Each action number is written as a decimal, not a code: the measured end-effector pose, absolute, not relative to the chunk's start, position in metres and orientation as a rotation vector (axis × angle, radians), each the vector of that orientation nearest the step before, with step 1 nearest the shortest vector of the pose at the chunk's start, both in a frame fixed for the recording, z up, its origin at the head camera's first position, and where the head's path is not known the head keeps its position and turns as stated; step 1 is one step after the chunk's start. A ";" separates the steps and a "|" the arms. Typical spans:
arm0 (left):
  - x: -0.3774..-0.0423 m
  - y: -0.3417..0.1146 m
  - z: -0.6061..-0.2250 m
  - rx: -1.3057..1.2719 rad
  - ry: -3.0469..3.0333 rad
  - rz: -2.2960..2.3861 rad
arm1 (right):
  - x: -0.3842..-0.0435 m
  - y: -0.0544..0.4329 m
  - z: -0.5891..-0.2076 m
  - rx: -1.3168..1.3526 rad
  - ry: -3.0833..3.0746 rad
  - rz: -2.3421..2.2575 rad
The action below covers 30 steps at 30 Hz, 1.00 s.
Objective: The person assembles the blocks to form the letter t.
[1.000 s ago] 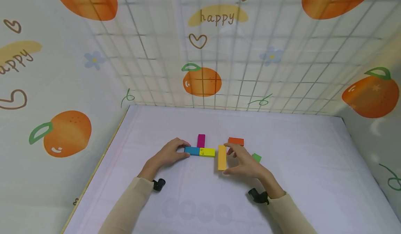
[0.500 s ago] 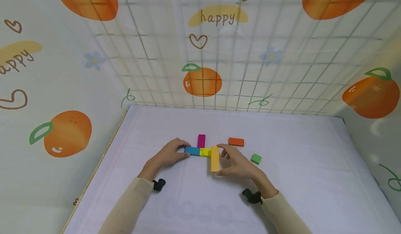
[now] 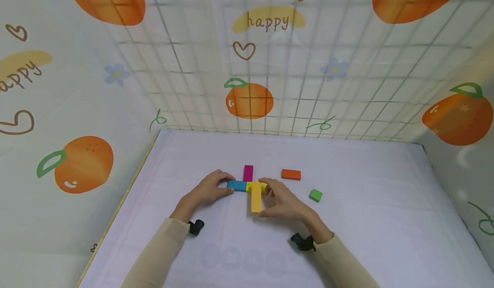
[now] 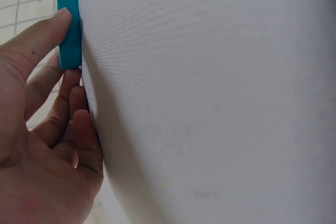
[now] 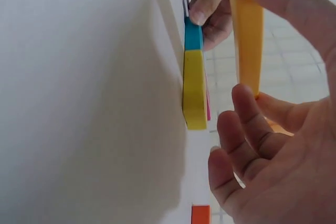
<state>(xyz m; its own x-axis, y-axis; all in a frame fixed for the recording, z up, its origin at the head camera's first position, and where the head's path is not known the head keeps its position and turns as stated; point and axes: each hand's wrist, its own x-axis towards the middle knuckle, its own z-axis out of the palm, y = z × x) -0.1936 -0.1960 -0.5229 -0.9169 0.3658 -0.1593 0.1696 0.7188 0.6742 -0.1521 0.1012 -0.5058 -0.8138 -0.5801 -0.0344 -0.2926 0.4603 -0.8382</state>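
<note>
With thumb and fingers my left hand (image 3: 210,188) pinches the end of a blue block (image 3: 237,186) lying on the white table. A bright yellow block (image 5: 194,90) butts against the blue block's right end, forming a row. My right hand (image 3: 283,200) holds a long amber block (image 3: 256,197) by its two ends, thumb at the near end. The right wrist view shows this amber block raised off the table, apart from the row. In the head view it crosses over the yellow block and hides its middle. Behind the row, a magenta block (image 3: 248,173) points away from me.
An orange-red block (image 3: 291,175) lies at the back right. A small green block (image 3: 315,195) sits farther right, beyond my right hand. Printed cloth walls enclose the back and sides of the white table (image 3: 366,193).
My right hand has carried the amber block leftward, from right of the row to over the yellow block. The green block has come fully into sight. My left hand and the row stay put.
</note>
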 end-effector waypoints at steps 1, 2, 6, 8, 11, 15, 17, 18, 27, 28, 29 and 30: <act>-0.193 -0.196 -0.523 0.418 2.644 0.996 | -0.152 0.100 -0.506 -0.745 2.394 -1.288; -0.193 -0.196 -0.523 0.416 2.644 0.995 | -0.152 0.098 -0.506 -0.748 2.392 -1.288; -0.194 -0.196 -0.523 0.421 2.647 0.990 | -0.150 0.093 -0.509 -0.745 2.386 -1.285; -0.195 -0.197 -0.524 0.434 2.649 0.988 | -0.150 0.090 -0.511 -0.745 2.390 -1.275; -0.196 -0.197 -0.524 0.452 2.652 0.988 | -0.148 0.086 -0.513 -0.752 2.396 -1.258; -0.196 -0.197 -0.524 0.462 2.651 0.993 | -0.146 0.082 -0.516 -0.766 2.399 -1.248; -0.196 -0.197 -0.523 0.463 2.649 0.993 | -0.145 0.080 -0.518 -0.772 2.402 -1.243; -0.196 -0.197 -0.523 0.462 2.649 0.991 | -0.144 0.078 -0.518 -0.781 2.404 -1.240; -0.194 -0.196 -0.522 0.448 2.649 0.984 | -0.141 0.070 -0.522 -0.762 2.474 -1.140; -0.194 -0.196 -0.522 0.448 2.650 0.980 | -0.141 0.069 -0.523 -0.754 2.480 -1.129; -0.194 -0.196 -0.522 0.447 2.653 0.973 | -0.141 0.068 -0.522 -0.750 2.482 -1.122; -0.194 -0.196 -0.522 0.446 2.654 0.970 | -0.141 0.068 -0.523 -0.744 2.488 -1.108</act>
<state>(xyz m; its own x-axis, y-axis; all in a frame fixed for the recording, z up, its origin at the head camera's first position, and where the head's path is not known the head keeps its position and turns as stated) -0.1944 -0.1959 -0.5216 -0.9132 0.3776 -0.1531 0.1899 0.7270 0.6599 -0.1411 0.0678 -0.5228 -0.8145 -0.5755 -0.0740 -0.3302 0.5645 -0.7565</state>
